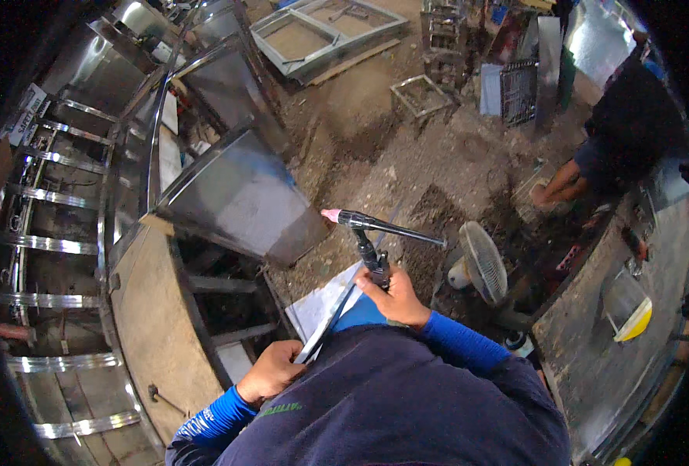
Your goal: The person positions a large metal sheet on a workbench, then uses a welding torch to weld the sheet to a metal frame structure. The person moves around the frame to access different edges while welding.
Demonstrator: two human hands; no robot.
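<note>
My right hand (pixel 397 299) is closed around the handle of a black TIG welding torch (pixel 368 245). The torch stands upright above my fist, its pink nozzle (pixel 330 215) toward the left and its long tapered back cap (pixel 407 230) toward the right. Lower and to the left, my left hand (pixel 273 368) is closed on the near end of a narrow metal strip (pixel 325 325). That strip slants up toward my right hand; whether my right hand also touches it, I cannot tell. A white sheet (pixel 313 305) lies beyond the strip.
At left stand a ladder-like shiny metal frame (pixel 55 243) and a wooden board (pixel 154 303). A grey metal panel (pixel 240 198) leans ahead. To the right are a fan (pixel 484 262) and a bench (pixel 593 365) bearing a yellow-edged clear visor (pixel 629 307). Another person (pixel 628 116) crouches at far right.
</note>
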